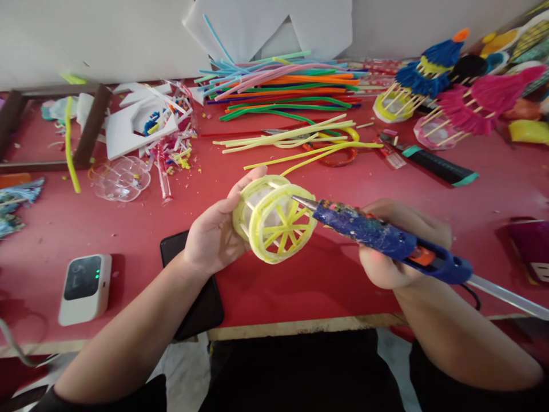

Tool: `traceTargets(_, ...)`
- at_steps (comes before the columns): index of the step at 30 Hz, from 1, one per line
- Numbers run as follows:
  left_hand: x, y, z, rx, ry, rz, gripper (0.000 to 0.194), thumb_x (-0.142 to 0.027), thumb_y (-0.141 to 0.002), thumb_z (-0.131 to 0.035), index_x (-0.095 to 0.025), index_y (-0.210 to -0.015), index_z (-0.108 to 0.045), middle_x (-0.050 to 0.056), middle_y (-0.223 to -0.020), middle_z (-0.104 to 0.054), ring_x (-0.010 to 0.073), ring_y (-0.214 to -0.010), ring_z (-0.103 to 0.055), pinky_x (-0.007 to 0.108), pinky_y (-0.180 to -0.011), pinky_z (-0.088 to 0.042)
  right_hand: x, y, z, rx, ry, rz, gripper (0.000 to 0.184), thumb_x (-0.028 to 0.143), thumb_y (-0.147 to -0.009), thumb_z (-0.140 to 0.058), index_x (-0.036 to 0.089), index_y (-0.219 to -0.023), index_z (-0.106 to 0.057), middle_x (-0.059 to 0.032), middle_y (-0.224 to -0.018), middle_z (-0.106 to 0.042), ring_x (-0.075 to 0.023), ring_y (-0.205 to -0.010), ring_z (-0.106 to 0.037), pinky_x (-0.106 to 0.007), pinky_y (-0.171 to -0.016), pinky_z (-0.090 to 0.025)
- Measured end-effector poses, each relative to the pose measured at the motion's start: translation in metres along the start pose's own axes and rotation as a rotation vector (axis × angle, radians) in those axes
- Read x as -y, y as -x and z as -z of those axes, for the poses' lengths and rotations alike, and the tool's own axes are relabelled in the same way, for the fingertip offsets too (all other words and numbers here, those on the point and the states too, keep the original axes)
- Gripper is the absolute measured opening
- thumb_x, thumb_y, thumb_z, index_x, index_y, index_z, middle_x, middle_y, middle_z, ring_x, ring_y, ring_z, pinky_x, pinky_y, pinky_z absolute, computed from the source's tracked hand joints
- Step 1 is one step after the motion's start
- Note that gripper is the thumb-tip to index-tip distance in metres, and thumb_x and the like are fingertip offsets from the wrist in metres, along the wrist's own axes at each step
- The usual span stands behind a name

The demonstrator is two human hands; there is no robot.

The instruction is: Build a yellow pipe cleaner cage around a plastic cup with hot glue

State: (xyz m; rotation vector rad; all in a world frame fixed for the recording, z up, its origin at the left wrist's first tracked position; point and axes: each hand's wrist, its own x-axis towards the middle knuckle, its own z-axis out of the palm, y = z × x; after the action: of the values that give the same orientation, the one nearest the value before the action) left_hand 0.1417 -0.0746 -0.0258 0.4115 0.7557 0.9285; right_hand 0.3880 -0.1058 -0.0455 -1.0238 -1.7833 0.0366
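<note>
My left hand [217, 232] is closed around the side of a yellow wheel-shaped craft piece [281, 230]. It has two yellow rims joined by short pale sticks, with yellow spokes across the near face. My right hand [398, 246] grips a blue hot glue gun [364, 226], stained with old glue. A clear glue stick [508, 294] sticks out of its back end. The gun's metal nozzle [305, 201] points left at the upper part of the near rim, touching or very close to it.
Colourful pipe cleaners [278, 86] lie at the back, with pale yellow ones [295, 137] over scissors [347, 150]. A utility knife [441, 166] and blue and pink crafts [484, 103] are at right. A phone [201, 312], a white device [86, 289] and foam scraps [141, 123] are at left.
</note>
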Motion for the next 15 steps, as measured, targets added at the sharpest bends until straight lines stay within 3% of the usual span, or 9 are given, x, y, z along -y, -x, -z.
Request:
traceTargets(6,0.0003,0.0002,0.0038,0.048,-0.058,0.041,0.054,-0.035,-0.098,-0.054,-0.029,-0.152,-0.053,0.004,-0.140,-0.068,0.0332,-0.127,-0.068,0.043,-0.100,-0.063,0.0027,0.0001,-0.0043,-0.013,-0.054,-0.006,0.012,0.013,-0.077,-0.053,0.025,-0.076,-0.055,0.0037,-0.065,-0.058,-0.0130,-0.053,-0.059,-0.026,-0.047,-0.049)
traceTargets(12,0.0004,0.0000,0.0036,0.114,-0.142,0.040,0.056,-0.037,-0.101,-0.050,-0.030,-0.156,-0.046,0.003,-0.148,-0.062,0.0295,-0.125,-0.068,0.038,-0.093,-0.065,0.0011,0.0033,-0.0064,-0.033,-0.095,0.002,0.013,0.014,-0.078,-0.055,0.026,-0.080,-0.058,0.0040,-0.065,-0.058,-0.0145,-0.053,-0.058,-0.028,-0.049,-0.047)
traceTargets(15,0.0012,-0.0006,0.0032,0.131,-0.160,0.037,0.056,-0.038,-0.101,-0.050,-0.030,-0.157,-0.044,0.002,-0.151,-0.060,0.0280,-0.123,-0.069,0.035,-0.089,-0.064,-0.0021,0.0082,-0.0028,0.040,-0.103,-0.050,0.010,0.018,-0.081,-0.053,0.027,-0.081,-0.057,0.0031,-0.064,-0.058,-0.0159,-0.052,-0.057,-0.030,-0.049,-0.046)
